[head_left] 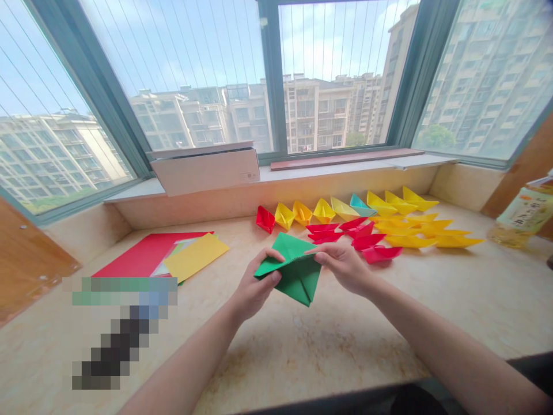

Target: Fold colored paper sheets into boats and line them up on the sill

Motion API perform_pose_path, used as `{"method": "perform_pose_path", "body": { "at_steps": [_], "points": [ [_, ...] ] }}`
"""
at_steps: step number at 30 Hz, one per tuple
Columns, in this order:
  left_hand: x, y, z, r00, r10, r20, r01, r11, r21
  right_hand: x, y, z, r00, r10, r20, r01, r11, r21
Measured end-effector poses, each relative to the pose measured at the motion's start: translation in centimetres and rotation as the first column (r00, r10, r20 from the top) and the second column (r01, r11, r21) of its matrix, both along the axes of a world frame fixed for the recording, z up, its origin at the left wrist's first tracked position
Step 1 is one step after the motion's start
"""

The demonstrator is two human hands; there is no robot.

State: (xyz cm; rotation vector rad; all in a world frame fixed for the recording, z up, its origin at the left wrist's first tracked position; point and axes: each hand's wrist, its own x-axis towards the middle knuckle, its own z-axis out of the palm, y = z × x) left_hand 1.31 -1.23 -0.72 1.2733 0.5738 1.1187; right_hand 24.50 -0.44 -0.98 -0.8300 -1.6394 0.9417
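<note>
Both my hands hold a folded green paper [296,271] just above the marble counter [328,340]. My left hand [254,288] pinches its left corner, thumb on top. My right hand [343,265] pinches the upper right edge with closed fingers. The paper is partly folded into pointed flaps, one tip hanging down toward me.
Several folded paper boats, red [265,219], yellow [410,239] and one teal [360,203], lie in rows behind my hands. A stack of flat coloured sheets [173,256] lies at left. A white box [207,168] sits on the window sill. A bottle [525,216] stands at right.
</note>
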Motion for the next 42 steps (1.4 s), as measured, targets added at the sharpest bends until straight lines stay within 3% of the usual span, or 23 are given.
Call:
{"method": "perform_pose_path", "body": {
  "at_steps": [9,13,18,22,27,34,42],
  "points": [
    [-0.6,0.7,-0.6,0.987,0.067,-0.147,-0.050,0.992,0.113,-0.3,-0.1,0.3,1.000,-0.017,-0.017,0.017,1.000,-0.024],
    [-0.6,1.0,-0.2,0.987,0.106,-0.120,-0.093,0.990,0.109,-0.4,-0.3,0.5,1.000,-0.006,-0.004,0.005,0.999,-0.043],
    [-0.7,1.9,-0.3,0.965,0.246,-0.087,-0.241,0.969,0.055,-0.7,0.0,0.5,0.997,-0.055,-0.058,0.050,0.995,-0.084],
    [-0.8,2.1,-0.5,0.953,0.298,-0.057,-0.294,0.953,0.072,-0.5,0.3,0.4,0.987,0.010,-0.157,-0.032,0.991,-0.133],
    [-0.8,2.0,-0.6,0.952,0.303,-0.046,-0.297,0.949,0.104,0.2,0.7,0.1,0.957,0.094,-0.276,-0.141,0.978,-0.155],
    [-1.1,2.3,-0.9,0.963,0.262,-0.060,-0.250,0.955,0.160,0.3,0.1,0.4,0.987,0.064,-0.148,-0.081,0.990,-0.115],
    [-0.6,2.0,-0.5,0.965,0.229,-0.132,-0.195,0.954,0.230,-0.5,-0.4,0.4,0.988,-0.017,-0.151,0.003,0.996,-0.094]
  ]
}}
